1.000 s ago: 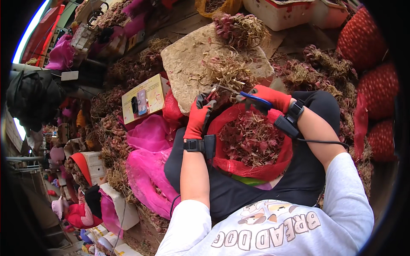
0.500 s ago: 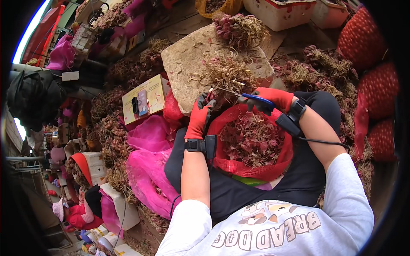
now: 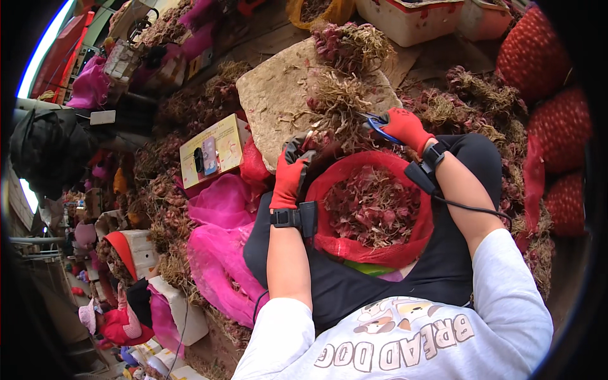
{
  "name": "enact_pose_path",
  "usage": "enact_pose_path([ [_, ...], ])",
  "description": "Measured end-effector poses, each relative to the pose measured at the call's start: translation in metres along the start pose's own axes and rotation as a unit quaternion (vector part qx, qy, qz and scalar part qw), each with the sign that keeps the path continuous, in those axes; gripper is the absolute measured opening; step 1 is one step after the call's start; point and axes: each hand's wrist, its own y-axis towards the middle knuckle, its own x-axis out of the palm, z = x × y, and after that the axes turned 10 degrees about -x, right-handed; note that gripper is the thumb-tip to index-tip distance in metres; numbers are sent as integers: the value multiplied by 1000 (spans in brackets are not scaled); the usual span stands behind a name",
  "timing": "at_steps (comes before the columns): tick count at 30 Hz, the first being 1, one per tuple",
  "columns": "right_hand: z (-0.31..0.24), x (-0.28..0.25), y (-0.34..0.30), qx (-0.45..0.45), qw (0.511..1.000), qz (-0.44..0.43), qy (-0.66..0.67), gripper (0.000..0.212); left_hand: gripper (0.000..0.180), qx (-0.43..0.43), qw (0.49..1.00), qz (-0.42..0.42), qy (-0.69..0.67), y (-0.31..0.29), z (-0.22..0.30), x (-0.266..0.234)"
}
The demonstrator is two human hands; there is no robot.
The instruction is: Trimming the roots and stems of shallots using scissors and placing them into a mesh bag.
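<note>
My left hand [image 3: 292, 170], in a red glove with dark grey fingers, is closed on a small reddish shallot at the near edge of a tan, dirt-covered block [image 3: 269, 95]. Its fingers partly hide the shallot. Scissors with blue handles [image 3: 382, 131] are gripped in my right hand [image 3: 406, 130], also gloved, just right of a bunch of dry-rooted shallots [image 3: 339, 95]. Between my legs stands a red mesh bag [image 3: 373, 252], open at the top, holding loose shallots and dry trimmings [image 3: 373, 209].
Pink mesh [image 3: 221, 253] lies left of my leg, beside a yellow box [image 3: 212, 152] with a phone on it. Shallot heaps [image 3: 456, 107] and full red sacks [image 3: 560, 139] line the right. White foam boxes [image 3: 415, 22] stand beyond. Another person [image 3: 123, 323] sits far left.
My right hand with the scissors has moved right, away from my left hand. My left hand has shifted slightly left and stays near the block's edge.
</note>
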Motion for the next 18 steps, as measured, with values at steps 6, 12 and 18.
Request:
enact_pose_path([
  [6,-9,-8,-1,106,835,-281,461,35,52,108,950,19,293,-7,9,-8],
  [12,-21,-16,-23,41,710,-369,598,31,51,65,970,22,231,-14,23,11],
  [18,-10,0,-17,-251,758,-290,528,35,50,73,960,18,270,-16,28,11],
])
